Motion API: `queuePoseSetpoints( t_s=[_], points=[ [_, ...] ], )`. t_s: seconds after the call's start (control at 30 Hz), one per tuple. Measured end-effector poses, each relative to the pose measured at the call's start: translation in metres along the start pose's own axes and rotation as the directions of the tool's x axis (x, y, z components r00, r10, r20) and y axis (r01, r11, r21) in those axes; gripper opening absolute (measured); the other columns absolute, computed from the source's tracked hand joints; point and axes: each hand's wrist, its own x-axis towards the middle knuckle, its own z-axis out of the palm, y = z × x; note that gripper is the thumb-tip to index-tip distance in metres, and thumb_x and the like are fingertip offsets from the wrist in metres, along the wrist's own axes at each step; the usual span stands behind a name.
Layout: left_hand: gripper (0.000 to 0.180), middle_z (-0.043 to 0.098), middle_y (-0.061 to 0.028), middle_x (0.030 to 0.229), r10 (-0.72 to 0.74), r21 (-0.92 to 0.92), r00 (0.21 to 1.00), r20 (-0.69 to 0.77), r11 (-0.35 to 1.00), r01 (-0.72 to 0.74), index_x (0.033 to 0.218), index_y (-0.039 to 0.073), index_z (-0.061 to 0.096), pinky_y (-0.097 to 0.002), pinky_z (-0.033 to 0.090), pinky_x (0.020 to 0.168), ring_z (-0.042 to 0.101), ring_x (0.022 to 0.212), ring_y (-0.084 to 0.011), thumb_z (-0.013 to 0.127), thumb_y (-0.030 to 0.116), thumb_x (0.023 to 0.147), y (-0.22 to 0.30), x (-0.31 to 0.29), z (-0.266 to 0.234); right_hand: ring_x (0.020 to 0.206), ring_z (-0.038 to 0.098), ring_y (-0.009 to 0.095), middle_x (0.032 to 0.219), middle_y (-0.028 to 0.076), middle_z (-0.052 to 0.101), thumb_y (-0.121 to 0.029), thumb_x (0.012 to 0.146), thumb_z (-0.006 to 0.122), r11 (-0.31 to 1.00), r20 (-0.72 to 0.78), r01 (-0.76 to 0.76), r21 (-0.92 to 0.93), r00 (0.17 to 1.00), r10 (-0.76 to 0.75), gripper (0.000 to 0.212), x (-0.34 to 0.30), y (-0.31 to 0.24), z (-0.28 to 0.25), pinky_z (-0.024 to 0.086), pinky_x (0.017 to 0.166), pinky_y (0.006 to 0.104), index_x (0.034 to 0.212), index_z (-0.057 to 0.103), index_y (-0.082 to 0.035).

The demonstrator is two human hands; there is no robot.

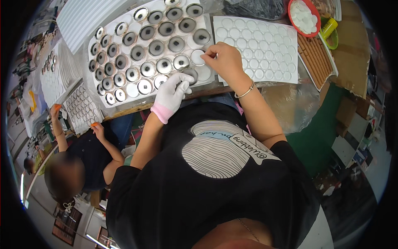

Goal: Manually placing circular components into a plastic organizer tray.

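Observation:
My left hand (pixel 172 93), in a white glove with a pink cuff, has its fingers closed at the near edge of a white tray (pixel 88 76). Between its fingertips is a shiny round metal lid (pixel 190 75), partly covered by the glove. My bare right hand (pixel 226 62) pinches thumb and forefinger together at the rim of a pale round piece (pixel 197 57) in the tray; whether the fingers grip it is hidden. Rows of round metal lids (pixel 156 48), many with a small dark piece in the middle, fill most of the cells around both hands.
To the right lies another white tray (pixel 257 50) with round cells. Beyond it stand a red bowl (pixel 292 25) of white discs (pixel 303 17), a yellow cylinder (pixel 329 28) and brown rods (pixel 315 58). A co-worker (pixel 89 157) handles a smaller tray (pixel 83 108) at left.

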Motion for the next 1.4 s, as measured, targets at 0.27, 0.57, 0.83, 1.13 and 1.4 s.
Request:
queuePoseSetpoints(
  t_s=[0.27, 0.57, 0.83, 1.13, 1.4],
  points=[
    [0.017, 0.058, 0.0007, 0.076, 0.000, -0.038, 1.000, -0.001, 0.999, 0.000, 0.107, 0.004, 0.059, -0.0175, 0.039, 0.056, 0.046, 0.060, -0.0029, 0.049, 0.012, 0.095, 0.005, 0.015, -0.005, 0.056, 0.052, 0.019, 0.067, 0.004, 0.053, -0.020, 0.072, 0.075, 0.975, -0.110, 0.138, -0.177, 0.981, -0.159, 0.015, 0.000, -0.009, -0.003, 0.043, 0.052, 0.0318, 0.077, 0.066, -0.009],
    [0.013, 0.061, -0.0050, 0.091, 0.248, 0.019, 0.968, 0.043, 0.968, -0.249, 0.101, 0.004, 0.061, -0.0233, 0.047, 0.068, 0.058, 0.077, -0.0109, 0.056, 0.008, 0.090, 0.022, 0.035, 0.004, 0.054, 0.043, 0.002, 0.066, -0.004, 0.060, -0.016, 0.080, 0.071, 0.928, 0.101, -0.072, 0.365, 0.994, 0.038, 0.013, 0.005, -0.010, -0.033, 0.035, 0.049, 0.0196, 0.080, 0.067, -0.004],
    [0.059, 0.055, -0.0121, 0.115, 0.626, 0.670, 0.770, -0.128, 0.627, -0.398, 0.122, 0.008, 0.052, -0.0316, 0.049, 0.078, 0.059, 0.094, -0.0256, 0.077, 0.013, 0.069, 0.028, 0.057, 0.002, 0.059, 0.054, 0.008, 0.067, 0.001, 0.065, -0.020, 0.076, 0.072, 0.998, -0.131, -0.005, 0.070, 0.991, 0.014, 0.018, 0.055, 0.000, -0.031, 0.043, 0.055, 0.0237, 0.079, 0.068, -0.002],
    [0.059, 0.058, -0.0095, 0.102, 0.392, 0.251, 0.911, -0.125, 0.901, -0.353, 0.127, 0.008, 0.052, -0.0289, 0.049, 0.070, 0.059, 0.085, -0.0178, 0.076, 0.016, 0.073, 0.022, 0.045, 0.000, 0.062, 0.064, 0.018, 0.068, 0.007, 0.067, -0.025, 0.072, 0.072, 0.972, 0.143, -0.069, 0.226, 0.989, 0.037, 0.021, 0.006, -0.023, -0.026, 0.050, 0.060, 0.0300, 0.073, 0.068, -0.004],
    [0.036, 0.057, -0.0077, 0.094, 0.340, 0.334, 0.898, -0.278, 0.911, -0.242, 0.114, 0.004, 0.060, -0.0218, 0.044, 0.058, 0.055, 0.064, -0.0099, 0.069, 0.009, 0.080, 0.004, 0.015, -0.015, 0.064, 0.066, 0.020, 0.070, 0.009, 0.068, -0.023, 0.073, 0.073, 0.952, 0.031, -0.189, 0.240, 0.982, 0.187, 0.020, -0.044, 0.013, -0.002, 0.050, 0.060, 0.0309, 0.075, 0.068, -0.004]
  ],
)
